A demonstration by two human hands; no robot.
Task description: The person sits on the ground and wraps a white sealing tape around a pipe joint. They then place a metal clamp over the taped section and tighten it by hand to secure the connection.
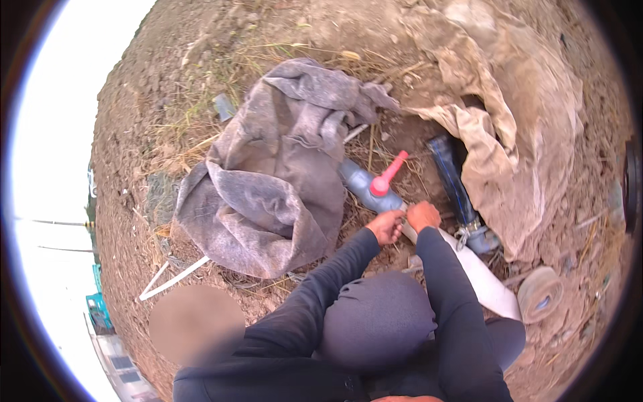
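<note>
A grey pipe [360, 182] with a red-handled valve [388, 175] lies on the soil, joined to a flat white hose [479, 278] that runs toward the lower right. Both of my hands meet at this joint. My left hand [386, 228] is closed on the near side, thumb and finger pinched together. Closed too, my right hand [423, 216] curls over the hose end. Whatever is pinched between my fingers is too small to make out. Beside my right hand lies a black hose [450, 175] with a blue stripe, tied onto a grey fitting [481, 239].
A crumpled grey-purple blanket [281, 181] spreads left of the pipe, with a thin white rod [175, 277] near its lower edge. Beige sheeting [529, 127] covers the ground at the right. A hose roll [540, 295] stands at the lower right. My bent knee [375, 321] is between my arms.
</note>
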